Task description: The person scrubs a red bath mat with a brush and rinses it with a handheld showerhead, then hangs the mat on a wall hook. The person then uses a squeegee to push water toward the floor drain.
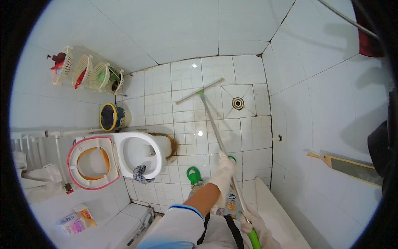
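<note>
Both my hands wear pale gloves and grip the metal pole of a floor squeegee (pixel 214 126). My left hand (pixel 224 169) is wrapped around the pole about midway along it. Lower in the view, my right hand (pixel 255 222) holds it just above the green handle grip (pixel 254 239). At the far end, the long squeegee blade (pixel 188 97) lies slantwise on the wet white floor tiles (pixel 189 137), joined to the pole by a green connector. A round floor drain (pixel 238 103) lies to the right of the blade.
A toilet (pixel 157 155) with its seat raised stands at left, a checked cloth (pixel 142 174) over its rim. Beyond it is a yellow-rimmed bin (pixel 108 117). Wall baskets (pixel 81 71) hang above. A door or panel edge (pixel 264 190) juts in at lower right. I wear green slippers (pixel 194 175).
</note>
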A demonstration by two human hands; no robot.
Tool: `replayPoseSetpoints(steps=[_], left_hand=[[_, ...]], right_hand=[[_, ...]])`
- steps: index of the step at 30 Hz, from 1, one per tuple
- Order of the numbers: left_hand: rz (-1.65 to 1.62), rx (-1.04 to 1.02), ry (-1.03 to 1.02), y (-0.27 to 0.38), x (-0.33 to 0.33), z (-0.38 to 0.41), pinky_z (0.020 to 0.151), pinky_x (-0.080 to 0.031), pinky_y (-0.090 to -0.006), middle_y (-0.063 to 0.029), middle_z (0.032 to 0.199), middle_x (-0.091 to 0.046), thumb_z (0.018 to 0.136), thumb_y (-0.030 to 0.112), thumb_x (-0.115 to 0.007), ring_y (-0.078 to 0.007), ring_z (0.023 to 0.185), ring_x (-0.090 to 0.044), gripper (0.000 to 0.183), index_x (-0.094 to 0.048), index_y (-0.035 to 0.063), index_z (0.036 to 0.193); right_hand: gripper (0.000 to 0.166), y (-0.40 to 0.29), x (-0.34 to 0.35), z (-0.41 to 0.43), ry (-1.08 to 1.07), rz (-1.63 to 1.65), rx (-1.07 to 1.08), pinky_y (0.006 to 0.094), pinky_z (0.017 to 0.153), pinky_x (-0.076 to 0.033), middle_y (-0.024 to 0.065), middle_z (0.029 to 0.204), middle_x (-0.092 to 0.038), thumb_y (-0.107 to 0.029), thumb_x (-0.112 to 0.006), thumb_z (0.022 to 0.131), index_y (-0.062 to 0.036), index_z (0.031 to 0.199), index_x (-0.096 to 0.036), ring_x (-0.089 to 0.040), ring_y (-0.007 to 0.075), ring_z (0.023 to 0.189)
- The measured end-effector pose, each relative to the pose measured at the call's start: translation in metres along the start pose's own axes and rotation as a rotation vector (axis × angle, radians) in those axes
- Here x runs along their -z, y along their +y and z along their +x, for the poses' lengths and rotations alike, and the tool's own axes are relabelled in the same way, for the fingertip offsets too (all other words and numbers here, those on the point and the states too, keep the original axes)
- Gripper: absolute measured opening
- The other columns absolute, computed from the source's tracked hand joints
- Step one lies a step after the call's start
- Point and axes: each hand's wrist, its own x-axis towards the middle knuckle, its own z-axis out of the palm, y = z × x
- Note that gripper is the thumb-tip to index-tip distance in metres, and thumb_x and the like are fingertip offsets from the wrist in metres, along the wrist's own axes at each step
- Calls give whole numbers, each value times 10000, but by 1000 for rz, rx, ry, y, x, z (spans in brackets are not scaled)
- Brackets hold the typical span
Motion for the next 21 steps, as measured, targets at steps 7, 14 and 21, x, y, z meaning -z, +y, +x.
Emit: replayPoseSetpoints(steps=[7, 14, 21], left_hand=[[-457, -164, -114, -40, -62, 12, 720, -564, -457, -148, 1129, -700, 942, 126, -661, -290, 876, -695, 790, -198, 100, 1581], [-387, -153, -82, -3, -29, 49, 523, -537, -446, -164, 864, -662, 877, -40, -664, -266, 669, -656, 483, -387, 41, 1263], [-141, -550, -123, -33, -153, 57, 833, -563, -469, -225, 1212, -650, 919, 150, -671, -325, 1060, -682, 678, -327, 70, 1497]], right_hand=[[568, 1, -1, -80, 106, -49, -10, 266, 436, -351, 21, 710, -547, -179, -553, 1059, -176, 1588, -346, -375, 81, 458], [584, -35, -15, -24, 45, -119, 23, 269, 460, -385, 26, 742, -576, -149, -551, 1050, -149, 1596, -345, -402, 74, 482], [407, -3, 15, -96, 313, -62, 141, 269, 423, -338, 29, 700, -536, -144, -562, 1033, -146, 1435, -497, -372, 88, 444]])
